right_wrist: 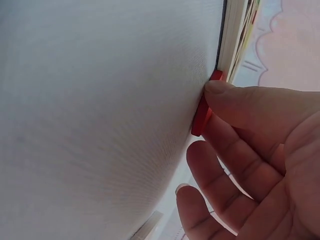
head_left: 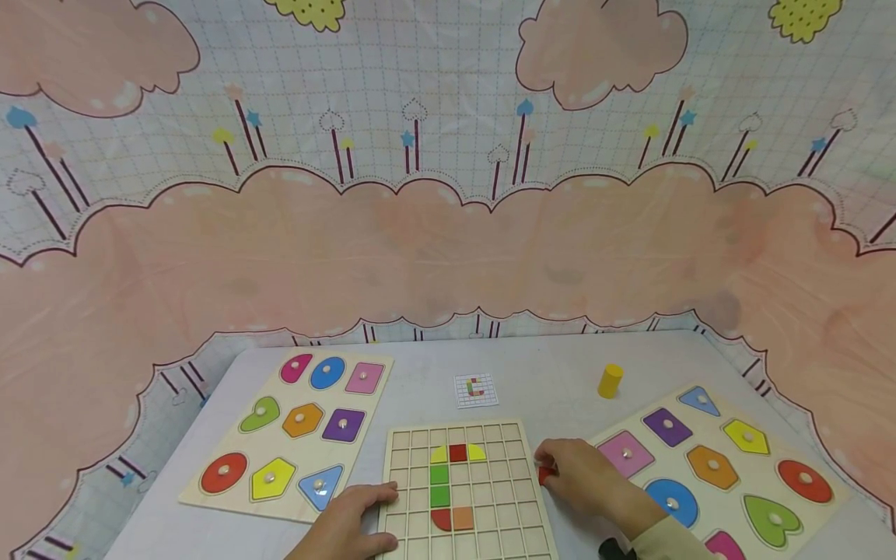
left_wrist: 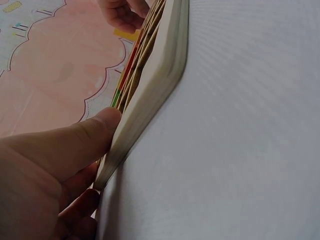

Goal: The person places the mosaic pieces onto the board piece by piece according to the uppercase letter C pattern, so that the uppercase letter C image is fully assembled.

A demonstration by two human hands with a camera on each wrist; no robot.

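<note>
A wooden grid board (head_left: 493, 494) lies in front of me with yellow, red, green and orange pieces in a C shape, such as a green square (head_left: 439, 495) and a dark red square (head_left: 458, 453). My left hand (head_left: 348, 523) touches the board's left edge, thumb and index finger spread; the left wrist view shows the thumb (left_wrist: 107, 122) against the rim. Just off the board's right edge, my right hand (head_left: 581, 474) pinches a thin red piece (right_wrist: 202, 112) by thumb and forefinger, close to the white tabletop. My fingers partly hide its outline.
A small pattern card (head_left: 476, 390) lies behind the board, and a yellow cylinder (head_left: 610, 381) stands at the back right. Knobbed shape puzzles flank the board: one left (head_left: 269, 447), one right (head_left: 756, 467), partly under my right forearm. A printed cloth (head_left: 448, 257) hangs behind.
</note>
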